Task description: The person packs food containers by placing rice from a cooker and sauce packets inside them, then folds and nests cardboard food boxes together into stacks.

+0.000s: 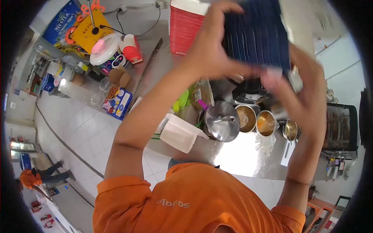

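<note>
A thick stack of dark blue flat-folded cartons (pixel 256 35) is held up high at the top of the view. My left hand (pixel 211 48) grips its left side, with thumb and fingers spread around the edge. On the right side, my right hand (pixel 307 83) closes around the stack's lower corner, smeared by motion. Just left of and behind my left hand stands a stack of red and white cartons (pixel 186 29). Below the hands, on the steel counter (pixel 241 155), are a metal lid (pixel 222 121) and steel pots of food, one a pot with orange contents (pixel 266 123).
A white box-shaped container (pixel 179 134) sits at the counter's near edge. A clear plastic glove (pixel 265 145) lies by the pots. Left are a white rice cooker (pixel 107 52), a red carton (pixel 132 48) and a blue box (pixel 117 102). Another person (pixel 39 176) in orange is far left.
</note>
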Tool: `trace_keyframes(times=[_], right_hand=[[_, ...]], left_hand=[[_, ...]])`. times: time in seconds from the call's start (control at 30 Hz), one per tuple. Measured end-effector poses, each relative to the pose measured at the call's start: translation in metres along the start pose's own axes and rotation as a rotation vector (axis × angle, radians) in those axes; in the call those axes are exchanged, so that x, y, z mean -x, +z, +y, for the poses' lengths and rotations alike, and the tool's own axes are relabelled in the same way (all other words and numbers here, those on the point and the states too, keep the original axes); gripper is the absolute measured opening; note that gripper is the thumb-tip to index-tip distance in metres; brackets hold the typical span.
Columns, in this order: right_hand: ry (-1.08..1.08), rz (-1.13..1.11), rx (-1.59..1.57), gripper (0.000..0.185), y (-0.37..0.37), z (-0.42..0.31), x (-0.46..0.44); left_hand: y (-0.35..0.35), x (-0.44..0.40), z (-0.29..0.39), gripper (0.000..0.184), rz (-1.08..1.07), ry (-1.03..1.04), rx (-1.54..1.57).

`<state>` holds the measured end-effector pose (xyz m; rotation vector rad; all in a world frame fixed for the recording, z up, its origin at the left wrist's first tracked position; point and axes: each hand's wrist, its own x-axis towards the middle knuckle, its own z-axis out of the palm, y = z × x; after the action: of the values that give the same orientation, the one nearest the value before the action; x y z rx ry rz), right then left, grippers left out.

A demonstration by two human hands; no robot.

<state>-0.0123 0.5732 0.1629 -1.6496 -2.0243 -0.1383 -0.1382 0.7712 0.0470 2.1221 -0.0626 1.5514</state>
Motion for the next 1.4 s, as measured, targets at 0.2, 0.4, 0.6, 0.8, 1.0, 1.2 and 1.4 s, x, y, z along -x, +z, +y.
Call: trace_keyframes(times=[0.2,0.4,0.6,0.8,1.0,1.2,1.4], right_hand=[[0.715,-0.015,-0.983,0.038,0.009,-0.055,0.185],[0.901,-0.101,-1.481,0.033,0.046,-0.044,0.311],[0.98,-0.008,-1.333,0.025,0.023,-0.066,0.344],[1.125,0.74,-0.946,0.028,0.007,-0.09,0.395],[1.003,1.176,-0.655,0.031,-0.025,-0.118,0.389],[1.229,1.064,-0.639,0.031,0.051,-0.154,0.344],[1.265,0.931,-0.651,0.027,0.09,-0.187,0.305]], left_hand=[[0.032,0.099,0.196,0.106,-0.486,-0.347,-0.08],[0.084,0.187,0.27,0.1,-0.441,-0.551,0.007],[0.081,0.19,0.306,0.092,-0.602,-0.44,-0.211],[0.044,0.196,0.294,0.093,-0.529,-0.505,-0.085],[-0.088,0.232,0.161,0.131,-0.09,-0.363,-0.354],[-0.226,0.214,-0.069,0.119,0.355,-0.558,-0.278],[-0.214,0.234,-0.243,0.123,0.069,-0.645,-0.233]])
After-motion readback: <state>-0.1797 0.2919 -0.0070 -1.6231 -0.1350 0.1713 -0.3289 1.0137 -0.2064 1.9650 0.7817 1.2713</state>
